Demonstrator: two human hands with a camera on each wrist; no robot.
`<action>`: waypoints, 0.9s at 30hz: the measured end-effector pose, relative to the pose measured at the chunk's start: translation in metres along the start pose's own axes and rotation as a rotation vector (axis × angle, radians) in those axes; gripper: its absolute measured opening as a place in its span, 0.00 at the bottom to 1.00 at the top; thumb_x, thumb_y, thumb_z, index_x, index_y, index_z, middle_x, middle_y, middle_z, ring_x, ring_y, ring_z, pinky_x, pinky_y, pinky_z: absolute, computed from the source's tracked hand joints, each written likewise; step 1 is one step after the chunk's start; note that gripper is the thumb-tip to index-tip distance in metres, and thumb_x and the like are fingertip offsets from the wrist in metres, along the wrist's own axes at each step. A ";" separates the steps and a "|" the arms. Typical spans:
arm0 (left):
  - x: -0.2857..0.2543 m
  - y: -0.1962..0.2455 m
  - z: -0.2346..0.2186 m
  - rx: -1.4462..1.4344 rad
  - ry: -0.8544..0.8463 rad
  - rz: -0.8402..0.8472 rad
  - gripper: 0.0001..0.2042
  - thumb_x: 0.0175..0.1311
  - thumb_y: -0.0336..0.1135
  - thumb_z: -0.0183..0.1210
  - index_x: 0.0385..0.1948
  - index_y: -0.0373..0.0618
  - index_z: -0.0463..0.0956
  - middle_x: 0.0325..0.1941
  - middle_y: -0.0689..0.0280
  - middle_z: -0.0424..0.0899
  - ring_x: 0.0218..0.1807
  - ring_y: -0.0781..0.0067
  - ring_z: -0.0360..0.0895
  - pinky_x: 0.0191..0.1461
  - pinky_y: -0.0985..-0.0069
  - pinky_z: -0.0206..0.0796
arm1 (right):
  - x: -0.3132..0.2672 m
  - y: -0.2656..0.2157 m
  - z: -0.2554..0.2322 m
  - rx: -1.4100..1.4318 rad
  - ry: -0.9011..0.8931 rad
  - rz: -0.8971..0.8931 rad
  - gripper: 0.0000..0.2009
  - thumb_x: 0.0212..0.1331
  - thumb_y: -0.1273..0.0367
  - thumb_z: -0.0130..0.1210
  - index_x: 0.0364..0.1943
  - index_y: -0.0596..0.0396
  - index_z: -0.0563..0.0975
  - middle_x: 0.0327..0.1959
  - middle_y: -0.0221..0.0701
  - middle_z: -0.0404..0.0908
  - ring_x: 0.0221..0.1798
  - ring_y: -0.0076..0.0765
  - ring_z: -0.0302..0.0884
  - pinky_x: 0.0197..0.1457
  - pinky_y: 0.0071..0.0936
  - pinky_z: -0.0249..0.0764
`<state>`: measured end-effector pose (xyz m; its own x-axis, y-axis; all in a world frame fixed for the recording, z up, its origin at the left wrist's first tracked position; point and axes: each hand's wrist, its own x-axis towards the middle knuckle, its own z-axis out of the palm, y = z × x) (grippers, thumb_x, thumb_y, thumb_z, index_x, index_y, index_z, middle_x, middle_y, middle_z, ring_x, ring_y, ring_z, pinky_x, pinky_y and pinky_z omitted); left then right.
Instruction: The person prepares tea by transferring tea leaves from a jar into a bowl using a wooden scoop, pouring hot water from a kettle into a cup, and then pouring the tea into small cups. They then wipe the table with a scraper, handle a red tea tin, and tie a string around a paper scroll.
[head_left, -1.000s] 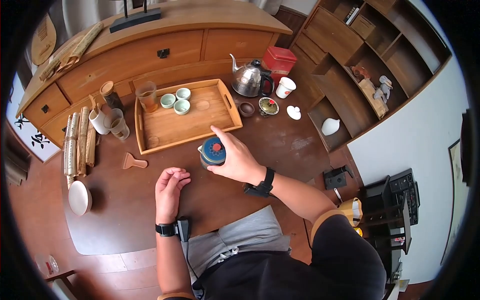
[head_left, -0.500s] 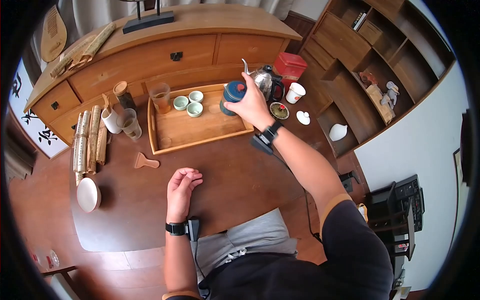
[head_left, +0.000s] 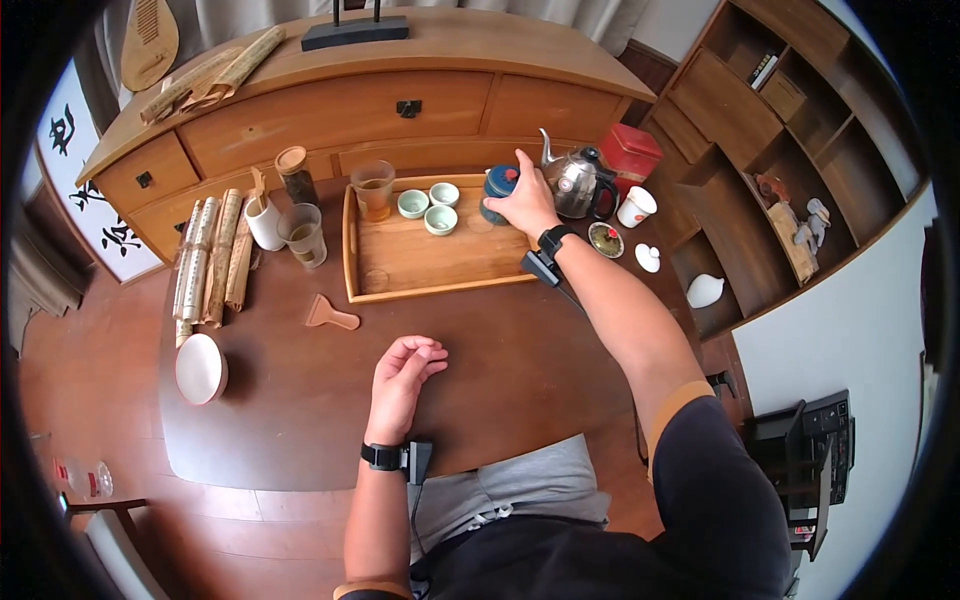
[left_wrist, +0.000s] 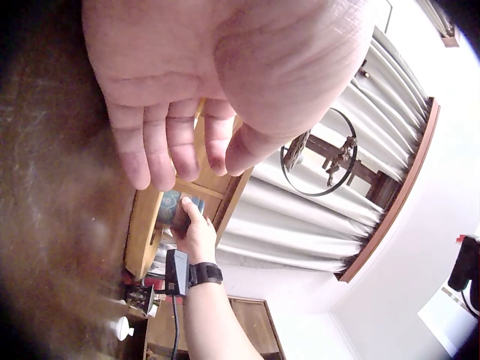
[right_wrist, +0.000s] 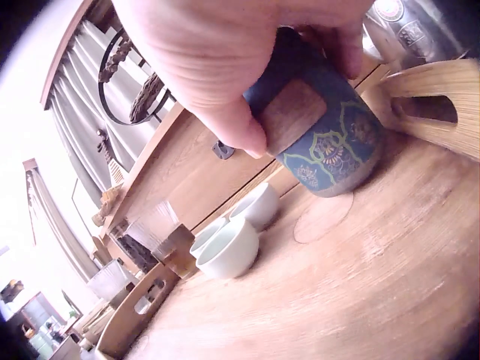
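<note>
At the right end of the wooden tray (head_left: 440, 290), my right hand (head_left: 528, 205) grips a small blue teapot (head_left: 497, 196) with a red knob. The right wrist view shows the patterned teapot (right_wrist: 330, 154) upright at the tray's surface, thumb and fingers of the right hand (right_wrist: 217, 60) around its upper part. Three pale green cups (head_left: 441, 220) stand on the tray to its left. My left hand (head_left: 402, 385) rests at the table's front, fingers loosely curled, holding nothing; the left wrist view shows the same hand (left_wrist: 217, 82) with its fingers hanging relaxed.
A steel kettle (head_left: 577, 183), a lidded bowl (head_left: 605, 240), a white lid (head_left: 648, 258) and a white cup (head_left: 636, 207) stand right of the tray. Glasses (head_left: 303, 236), bamboo scrolls (head_left: 215, 258), a wooden scraper (head_left: 331, 313) and a bowl (head_left: 202, 369) are at the left.
From the middle of the table, my right hand has carried the teapot up and right over the tray, and it is now down at the tray's right end. My left hand keeps its pose.
</note>
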<state>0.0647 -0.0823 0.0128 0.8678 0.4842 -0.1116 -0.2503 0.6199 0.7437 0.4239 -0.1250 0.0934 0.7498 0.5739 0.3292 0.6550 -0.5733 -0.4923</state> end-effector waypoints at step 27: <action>-0.001 -0.003 -0.001 0.029 -0.009 0.025 0.07 0.78 0.30 0.56 0.50 0.41 0.79 0.50 0.61 0.85 0.53 0.66 0.84 0.60 0.66 0.77 | -0.065 0.121 -0.105 0.040 0.401 0.093 0.26 0.55 0.66 0.72 0.59 0.58 0.80 0.48 0.43 0.87 0.52 0.46 0.85 0.55 0.39 0.80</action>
<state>0.0640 -0.0840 0.0097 0.8656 0.4932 -0.0868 -0.2592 0.5895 0.7650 0.4642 -0.2934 0.0973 0.7877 0.2431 0.5661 0.5848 -0.5843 -0.5627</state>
